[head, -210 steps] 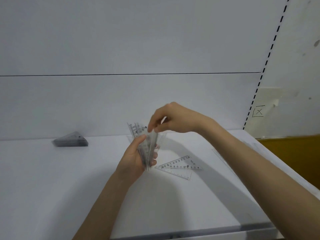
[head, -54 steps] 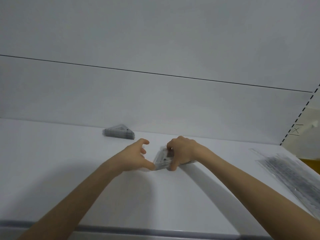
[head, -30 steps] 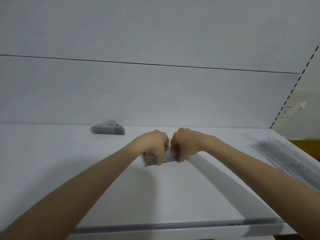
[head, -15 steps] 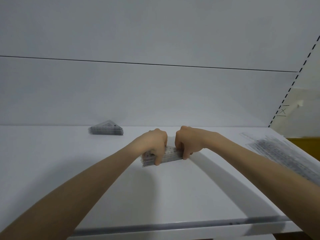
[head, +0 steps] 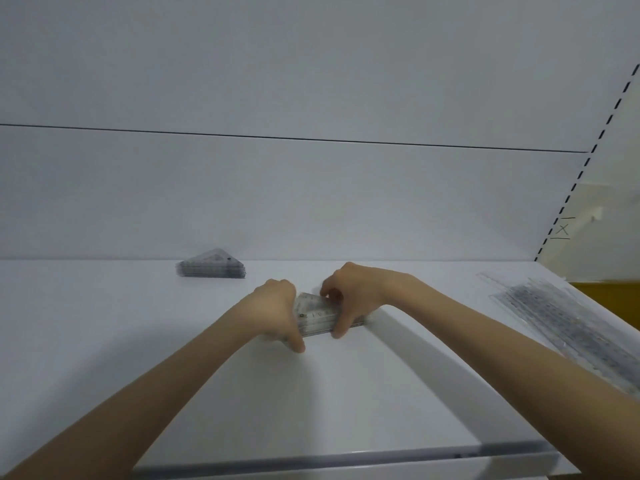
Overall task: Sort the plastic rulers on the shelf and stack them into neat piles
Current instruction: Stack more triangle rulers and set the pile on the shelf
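since the shelf [head: 346, 403] is flat and bare around the work, use it as the datum: keep the mid stack [head: 317, 315] seated on it and square it by pressing in from both ends, not by lifting. judgement: step in hand is truing up this pile of clear set squares; most sorting looks done, as no loose rulers show on the shelf.

layout, big to small: long rulers [head: 568, 320] lie in a loose pile at the right edge, well apart from the hands. far pile [head: 211, 268], triangular, sits far left near the back wall. mid stack is centre, between the hands.

to do it well: even pressure both sides, thumbs along the near edge, then let go straight up so nothing fans out. clear plastic is slick, so layers may slide if squeezed off-axis.

left hand [head: 273, 313]: fingers curled, cupped over the stack's left end, thumb down touching the shelf at the near side. right hand [head: 349, 299]: curled over the right end, fingertips on top, thumb at the near edge. both grip it, neither fully closed.
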